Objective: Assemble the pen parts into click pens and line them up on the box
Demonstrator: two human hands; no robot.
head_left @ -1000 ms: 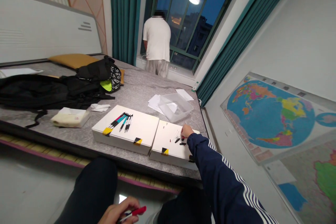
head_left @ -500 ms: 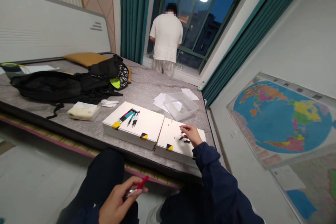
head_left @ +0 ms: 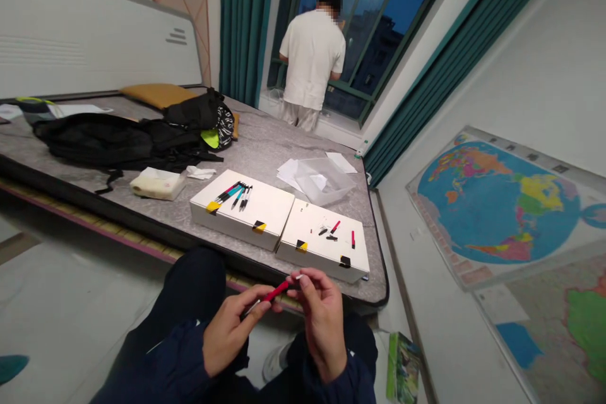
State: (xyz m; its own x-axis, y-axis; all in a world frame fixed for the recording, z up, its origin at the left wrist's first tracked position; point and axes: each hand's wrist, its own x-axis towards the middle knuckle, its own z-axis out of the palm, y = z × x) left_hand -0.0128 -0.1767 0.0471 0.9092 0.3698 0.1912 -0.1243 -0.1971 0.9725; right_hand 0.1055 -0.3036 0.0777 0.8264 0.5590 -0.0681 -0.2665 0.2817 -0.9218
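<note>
Landmark: the right box (head_left: 291, 219), a white box with yellow-and-black tape on its near edge. Both hands are on the near side of the right box, apart from it. Left hand (head_left: 231, 328) pinches a red pen barrel (head_left: 277, 291) between thumb and fingers, barrel tilted up toward the other hand, a thin pale end poking out below the fingers. Right hand (head_left: 322, 315) is at the barrel's upper end, thumb and index finger pressed together on a thin white-tipped piece (head_left: 298, 277); can't tell if that piece is separate from the barrel; remaining fingers curled, partly hidden. On top of the right box: two loose red pieces (head_left: 353, 240), one beside dark pieces (head_left: 332, 238), one off toward its right end, plus tiny bits, too small to tell. Left of the right box, just beside it: another white box (head_left: 265, 203) carrying a bunch of pens (head_left: 239, 196) in dark, teal, white and red. Beyond the right box: a clear plastic tray (head_left: 341, 192) and white papers (head_left: 286, 172). Farther left of the right box: a tissue pack (head_left: 158, 184), a crumpled tissue (head_left: 201, 172) and a black backpack (head_left: 99, 139). Well beyond the right box, a person in a white shirt (head_left: 312, 57) faces the window (head_left: 379, 31). Right of the right box: a wall map (head_left: 497, 196).
</note>
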